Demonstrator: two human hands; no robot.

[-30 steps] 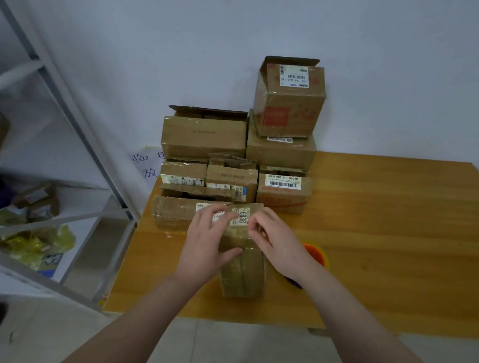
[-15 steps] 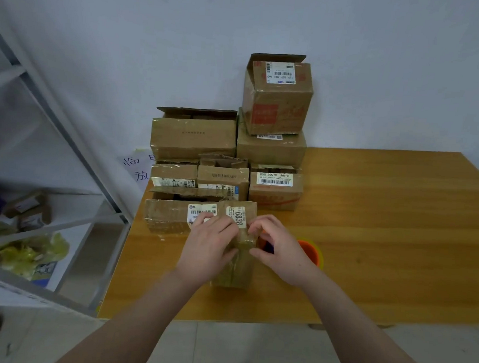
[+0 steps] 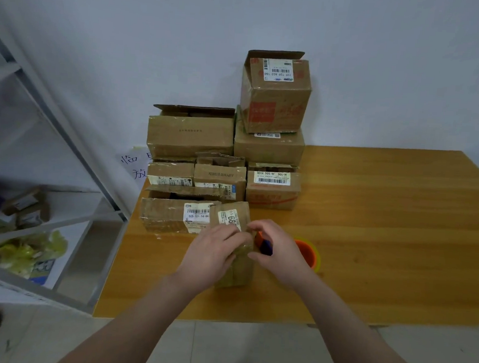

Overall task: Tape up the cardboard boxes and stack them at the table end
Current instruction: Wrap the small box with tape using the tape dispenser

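A small tape-wrapped cardboard box [image 3: 233,271] with a white label stands on the wooden table [image 3: 385,234] near its front edge. My left hand [image 3: 216,255] lies over the box top, fingers curled across it and thumb down the front. My right hand [image 3: 280,252] holds the box's upper right edge between curled fingers and thumb. Behind that hand lies an orange and blue tape dispenser [image 3: 266,246] with its orange-and-yellow roll [image 3: 308,254]. A pile of cardboard boxes [image 3: 269,146] stands at the table's far left end against the wall.
A long flat box [image 3: 170,214] lies just left of the small one. The topmost box [image 3: 275,96] and a wide one [image 3: 190,135] have open flaps. A metal shelf rack [image 3: 65,146] with bags stands left of the table. The table's right half is bare wood.
My right hand has slid from the box top to its right edge. My left hand has shifted right across the top. The box has stayed in place.
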